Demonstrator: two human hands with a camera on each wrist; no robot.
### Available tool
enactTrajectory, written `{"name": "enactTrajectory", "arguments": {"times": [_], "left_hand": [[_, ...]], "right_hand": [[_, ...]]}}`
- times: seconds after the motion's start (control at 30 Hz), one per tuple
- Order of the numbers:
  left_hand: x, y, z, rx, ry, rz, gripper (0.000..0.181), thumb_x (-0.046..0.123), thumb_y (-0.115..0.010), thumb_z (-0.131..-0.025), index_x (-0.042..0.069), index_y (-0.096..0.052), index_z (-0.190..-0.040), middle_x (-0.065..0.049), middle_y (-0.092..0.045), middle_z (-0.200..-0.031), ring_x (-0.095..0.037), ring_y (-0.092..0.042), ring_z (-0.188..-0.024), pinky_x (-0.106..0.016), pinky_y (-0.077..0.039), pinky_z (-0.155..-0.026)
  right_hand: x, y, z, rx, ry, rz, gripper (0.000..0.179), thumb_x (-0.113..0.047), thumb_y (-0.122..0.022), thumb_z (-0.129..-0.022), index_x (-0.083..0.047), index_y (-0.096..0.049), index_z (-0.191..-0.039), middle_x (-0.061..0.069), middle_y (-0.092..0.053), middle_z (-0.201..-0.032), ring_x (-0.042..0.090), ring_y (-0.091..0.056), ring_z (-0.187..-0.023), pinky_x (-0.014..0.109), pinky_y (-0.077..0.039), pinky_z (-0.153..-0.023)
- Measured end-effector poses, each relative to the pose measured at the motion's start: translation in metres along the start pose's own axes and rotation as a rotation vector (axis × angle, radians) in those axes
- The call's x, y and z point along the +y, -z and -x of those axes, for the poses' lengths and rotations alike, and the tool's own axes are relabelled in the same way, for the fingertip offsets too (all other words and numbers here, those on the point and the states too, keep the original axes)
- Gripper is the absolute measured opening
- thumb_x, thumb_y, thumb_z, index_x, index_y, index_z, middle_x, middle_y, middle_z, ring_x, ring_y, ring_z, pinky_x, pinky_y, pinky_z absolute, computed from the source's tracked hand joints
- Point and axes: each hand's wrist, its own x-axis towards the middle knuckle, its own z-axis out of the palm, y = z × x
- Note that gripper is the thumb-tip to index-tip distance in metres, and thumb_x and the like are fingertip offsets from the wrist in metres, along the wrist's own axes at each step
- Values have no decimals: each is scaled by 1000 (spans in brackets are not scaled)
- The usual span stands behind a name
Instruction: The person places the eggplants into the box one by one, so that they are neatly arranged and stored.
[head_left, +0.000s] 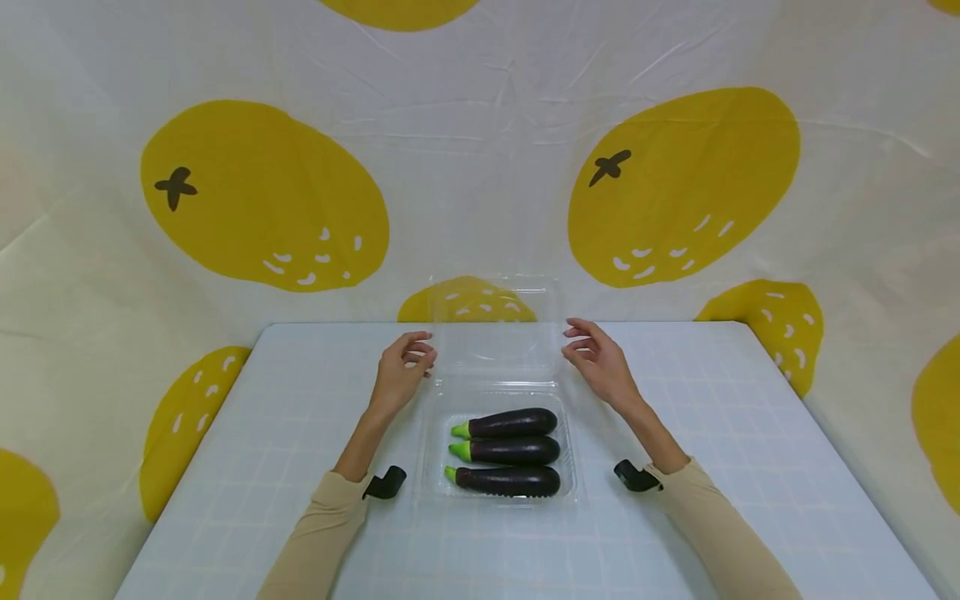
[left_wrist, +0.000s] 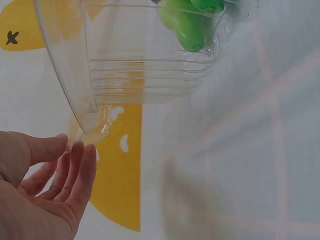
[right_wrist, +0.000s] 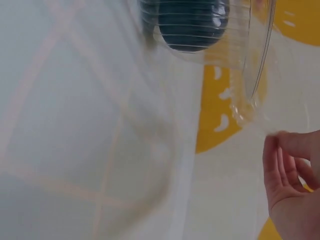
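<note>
Three dark purple eggplants (head_left: 513,451) with green stem ends lie side by side in the base of a clear plastic clamshell container (head_left: 576,479). Its hinged lid (head_left: 495,350) is raised at the far side. At the lid's left edge my left hand (head_left: 401,371) pinches the clear plastic between thumb and fingertips. The right hand (head_left: 603,367) pinches the opposite edge, thumb and forefinger meeting there in the right wrist view. Green stem ends (left_wrist: 190,37) show through the container wall in the left wrist view, and a dark rounded end (right_wrist: 192,25) in the right wrist view.
The table carries a pale checked cloth (head_left: 675,542). Behind it hangs a white sheet with large yellow fruit prints (head_left: 262,196), reaching down to the table's back edge. Black wrist devices (head_left: 386,483) are strapped at both beige sleeves (head_left: 318,525).
</note>
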Motion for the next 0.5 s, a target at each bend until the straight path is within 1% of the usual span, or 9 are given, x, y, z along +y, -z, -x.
{"name": "enactTrajectory", "arguments": {"times": [0.13,0.23,0.37,0.5], "left_hand": [[1,2,0,-6,-20,-22,31,2,-71,-96,-1,-64,-126,-21,-68,-106,-34,-68,-93,-22,-59,-69],[2,4,1,-18,-30,-32,30,3,-71,-96,0,-64,-125,-19,-68,-108,-29,-68,-94,-21,-59,-71],[3,7,4,-22,-44,-53,30,3,-72,-96,-1,-65,-125,-17,-68,-110,-26,-68,-94,-22,-59,-71],[6,10,6,-19,-61,-76,30,4,-73,-95,-3,-65,-122,-16,-69,-109,-26,-68,-94,-23,-59,-70]], "right_hand": [[-7,1,3,15,59,5,50,13,-69,-91,15,-51,-138,35,-60,-119,49,-64,-103,9,-50,-87],[-23,2,6,15,79,11,51,15,-69,-90,17,-50,-136,38,-59,-118,51,-63,-102,11,-52,-87],[-42,6,11,9,96,32,48,14,-70,-89,18,-52,-133,37,-60,-116,51,-65,-100,18,-55,-90],[-49,8,15,18,114,54,42,13,-71,-89,17,-55,-127,36,-63,-114,48,-67,-98,27,-57,-91]]}}
